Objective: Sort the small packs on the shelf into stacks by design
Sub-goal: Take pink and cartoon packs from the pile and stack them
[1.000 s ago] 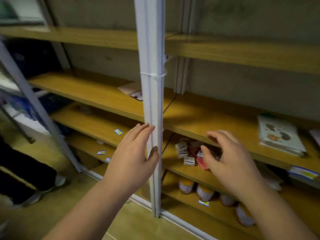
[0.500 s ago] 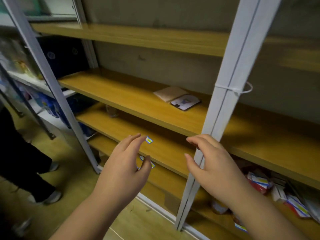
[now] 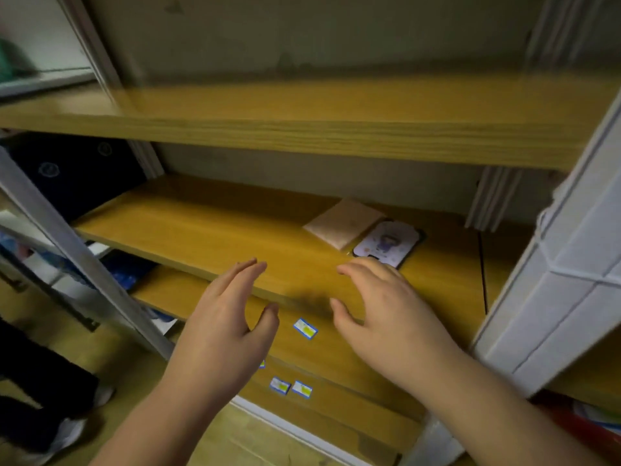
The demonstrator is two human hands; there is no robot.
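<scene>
Shelving: yellow wood-grain shelf boards (image 3: pixel 208 227) on white metal uprights (image 3: pixel 554 290); board surfaces smooth and flat, the view softened by motion blur.
Middle board contents: one pale beige flat square pack (image 3: pixel 342 223) lying next to one dark-edged rectangular card pack with a lilac printed face (image 3: pixel 388 243); their edges appear to touch.
Pack appearance: beige pack matte and plain; lilac pack glossy, with rounded corners and a small figure design, details too blurred to read.
Pack location: toward the rear right of the middle board, just beyond the right fingertips.
Shelf-edge labels: small blue-bordered white-and-yellow rectangular labels (image 3: pixel 305 328) on the lower boards.
Left hand (image 3: pixel 221 327): fingers spread and loosely curved, palm turned inward, holding nothing, in front of the middle board's front edge.
Right hand (image 3: pixel 386 314): fingers spread and curved, holding nothing, over the middle board; contact with the lilac pack cannot be told.
Floor: yellowish wood-look planks (image 3: pixel 111 375) at lower left.
</scene>
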